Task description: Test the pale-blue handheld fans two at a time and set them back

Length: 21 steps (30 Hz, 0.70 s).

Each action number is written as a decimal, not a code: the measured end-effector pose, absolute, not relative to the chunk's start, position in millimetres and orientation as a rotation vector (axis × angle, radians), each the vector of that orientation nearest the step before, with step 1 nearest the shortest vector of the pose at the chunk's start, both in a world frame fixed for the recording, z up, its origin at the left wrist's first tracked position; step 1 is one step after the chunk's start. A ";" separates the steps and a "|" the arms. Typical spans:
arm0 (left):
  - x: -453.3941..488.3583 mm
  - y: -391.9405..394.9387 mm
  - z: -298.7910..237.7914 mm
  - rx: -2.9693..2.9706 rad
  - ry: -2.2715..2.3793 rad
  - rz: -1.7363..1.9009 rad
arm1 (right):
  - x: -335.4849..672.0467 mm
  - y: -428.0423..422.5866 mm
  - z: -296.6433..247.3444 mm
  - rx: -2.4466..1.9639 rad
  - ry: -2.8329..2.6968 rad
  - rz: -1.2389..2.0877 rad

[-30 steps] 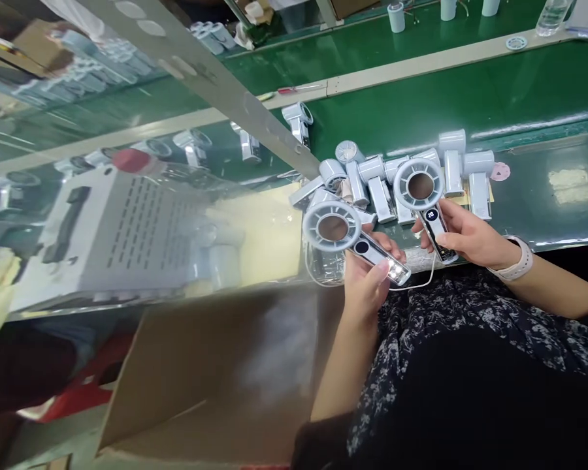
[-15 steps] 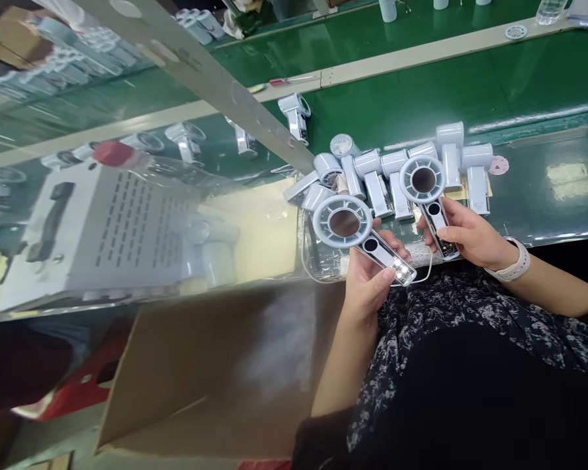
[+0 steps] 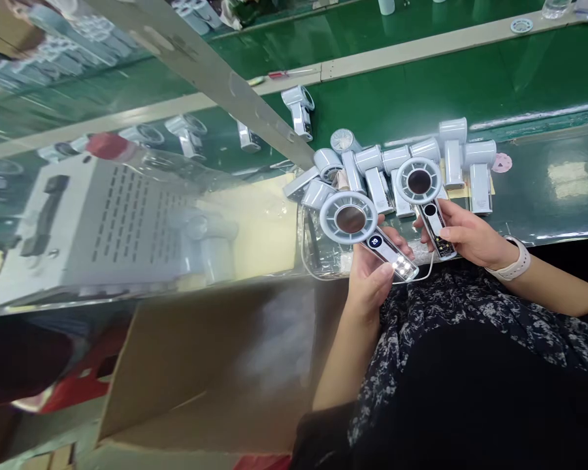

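My left hand (image 3: 372, 277) is closed round the handle of a pale blue handheld fan (image 3: 349, 219), thumb on the lower front. White lights glow near that handle's end, and its small round display shows a lit mark. In my right hand (image 3: 463, 232) is a second handheld fan (image 3: 419, 181), gripped by its handle, where a bare circuit board shows; its round display is dark. Both fan heads face me, tilted up and left. Just behind them several more pale blue fans (image 3: 378, 186) lie crowded together on the bench.
A grey vented metal box (image 3: 122, 228) stands at left beside a blurred clear bottle with a red cap (image 3: 108, 147). A slanted metal post (image 3: 215, 78) crosses overhead. Below the bench edge is an open cardboard box (image 3: 215, 372). A white cable (image 3: 318, 277) runs under the fans.
The round display on the fan in my left hand has lit up. That fan shifts slightly right and up in view, while the right-hand fan shifts slightly left.
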<state>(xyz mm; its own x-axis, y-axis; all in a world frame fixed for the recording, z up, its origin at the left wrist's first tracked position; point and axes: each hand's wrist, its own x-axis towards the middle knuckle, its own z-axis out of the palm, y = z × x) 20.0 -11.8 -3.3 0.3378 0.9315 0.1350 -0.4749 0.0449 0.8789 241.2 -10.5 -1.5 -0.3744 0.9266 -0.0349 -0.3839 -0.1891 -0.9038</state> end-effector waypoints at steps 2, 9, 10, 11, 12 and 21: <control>19.3 -12.1 -3.4 1.021 0.582 1.163 | 240.7 -11.0 -3.1 -0.735 -1.052 1.754; 19.9 -12.7 -1.4 1.001 0.552 1.160 | 236.8 -13.1 -3.7 -0.736 -1.082 1.706; 20.3 -12.4 -1.9 0.998 0.564 1.164 | 236.8 -13.1 -3.2 -0.733 -1.094 1.698; 20.4 -11.9 -3.2 0.995 0.581 1.172 | 236.9 -13.0 -2.6 -0.725 -1.104 1.701; 20.1 -11.0 -5.3 0.996 0.604 1.178 | 237.2 -13.1 -2.0 -0.711 -1.113 1.711; -22.5 10.6 -26.3 1.716 1.378 0.873 | 242.7 -14.4 -1.7 -0.775 -1.052 1.725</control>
<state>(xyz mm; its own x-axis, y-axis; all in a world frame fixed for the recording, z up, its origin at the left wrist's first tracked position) -22.5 10.6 -26.3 0.1858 0.9812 0.0514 0.4657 -0.1341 0.8747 242.7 -14.4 -1.7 -0.3588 0.9325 -0.0418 -0.3895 -0.1903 -0.9012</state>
